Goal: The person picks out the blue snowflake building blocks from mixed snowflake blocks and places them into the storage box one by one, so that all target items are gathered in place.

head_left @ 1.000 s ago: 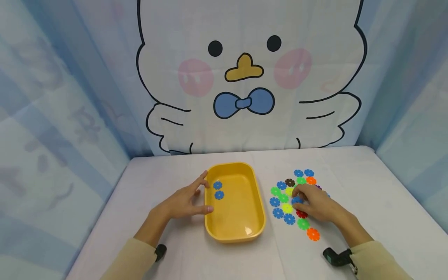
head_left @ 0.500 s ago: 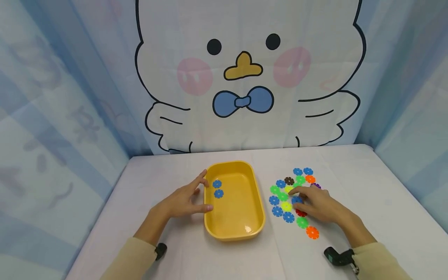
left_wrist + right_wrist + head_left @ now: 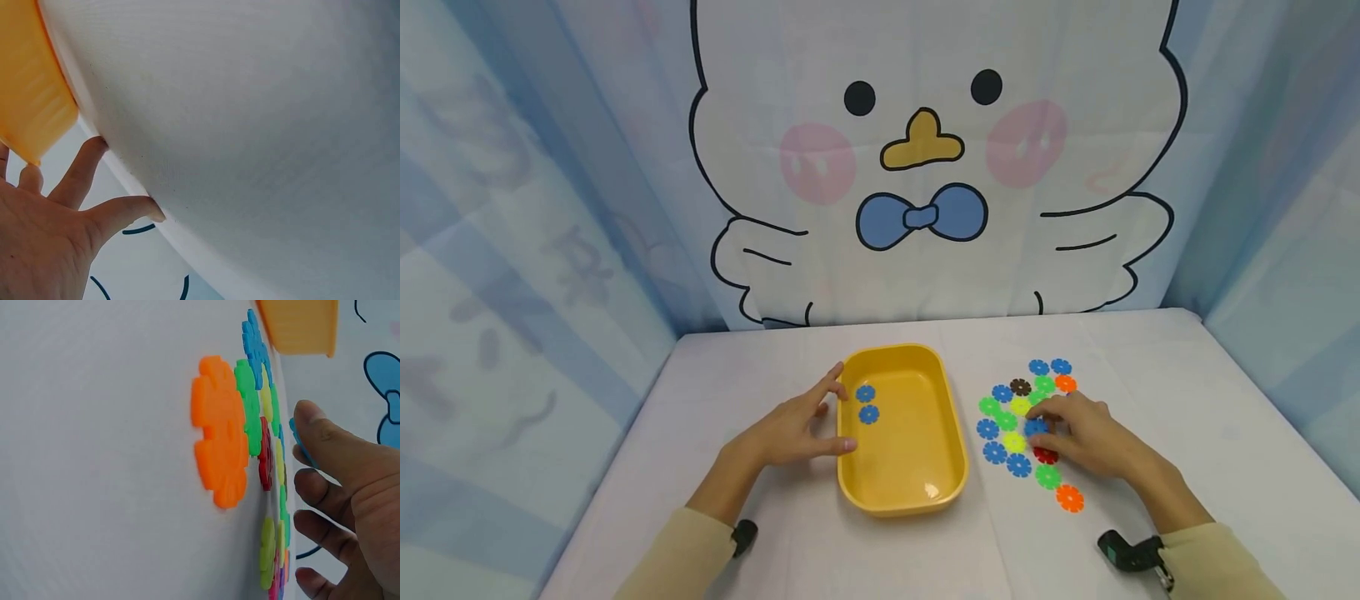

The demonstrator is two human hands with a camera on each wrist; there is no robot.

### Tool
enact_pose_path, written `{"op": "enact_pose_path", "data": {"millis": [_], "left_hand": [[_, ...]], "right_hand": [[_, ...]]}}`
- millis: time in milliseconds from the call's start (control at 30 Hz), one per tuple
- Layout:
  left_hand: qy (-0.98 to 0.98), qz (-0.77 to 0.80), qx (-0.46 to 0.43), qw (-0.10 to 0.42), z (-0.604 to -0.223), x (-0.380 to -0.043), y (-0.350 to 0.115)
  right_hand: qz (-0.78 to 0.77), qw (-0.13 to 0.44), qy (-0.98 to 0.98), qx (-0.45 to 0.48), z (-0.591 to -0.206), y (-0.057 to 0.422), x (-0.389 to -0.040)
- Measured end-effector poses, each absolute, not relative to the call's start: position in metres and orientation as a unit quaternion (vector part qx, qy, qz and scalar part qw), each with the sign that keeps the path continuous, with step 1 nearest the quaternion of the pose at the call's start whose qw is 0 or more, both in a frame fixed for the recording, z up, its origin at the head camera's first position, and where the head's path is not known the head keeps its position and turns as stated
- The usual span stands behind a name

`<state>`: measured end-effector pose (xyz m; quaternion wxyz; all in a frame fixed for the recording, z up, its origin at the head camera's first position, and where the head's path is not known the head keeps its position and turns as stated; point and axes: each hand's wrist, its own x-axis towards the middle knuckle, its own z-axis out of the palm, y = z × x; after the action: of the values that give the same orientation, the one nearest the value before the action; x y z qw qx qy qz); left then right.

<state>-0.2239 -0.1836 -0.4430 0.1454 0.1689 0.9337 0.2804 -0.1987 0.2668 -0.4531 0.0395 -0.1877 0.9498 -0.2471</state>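
Note:
My right hand point(image 3: 1086, 433) pinches a blue snowflake disc point(image 3: 302, 442) between thumb and fingertips. In the right wrist view the disc stands clear of the table, partly hidden behind the thumb. Around and under that hand lie flat plastic snowflake discs in several colours, among them a red one point(image 3: 1047, 455), a green one point(image 3: 1048, 477) and an orange one point(image 3: 1070, 498). My left hand point(image 3: 790, 429) rests against the left side of a yellow tray point(image 3: 955, 433), fingers spread, thumb over the rim. Two blue discs point(image 3: 868, 414) lie inside the tray at its upper left.
A white cloth covers the table point(image 3: 910, 558). Behind it hangs a curtain point(image 3: 925, 283) with a cartoon figure, and blue curtains point(image 3: 512, 250) close off the sides. More discs, such as a brown one point(image 3: 1020, 387), lie toward the back of the scattered group.
The right hand has shifted slightly among the discs, drawing its fingers back a little with the blue disc. The left hand and the tray stay in place.

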Motion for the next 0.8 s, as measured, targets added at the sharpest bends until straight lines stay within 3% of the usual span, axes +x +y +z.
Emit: {"op": "enact_pose_path", "data": {"millis": [800], "left_hand": [[0.927,0.288,0.186,0.150,-0.440,-0.224,-0.186]], "right_hand": [[-0.269,-0.032,0.936,-0.227,-0.443,0.247,-0.209]]}}
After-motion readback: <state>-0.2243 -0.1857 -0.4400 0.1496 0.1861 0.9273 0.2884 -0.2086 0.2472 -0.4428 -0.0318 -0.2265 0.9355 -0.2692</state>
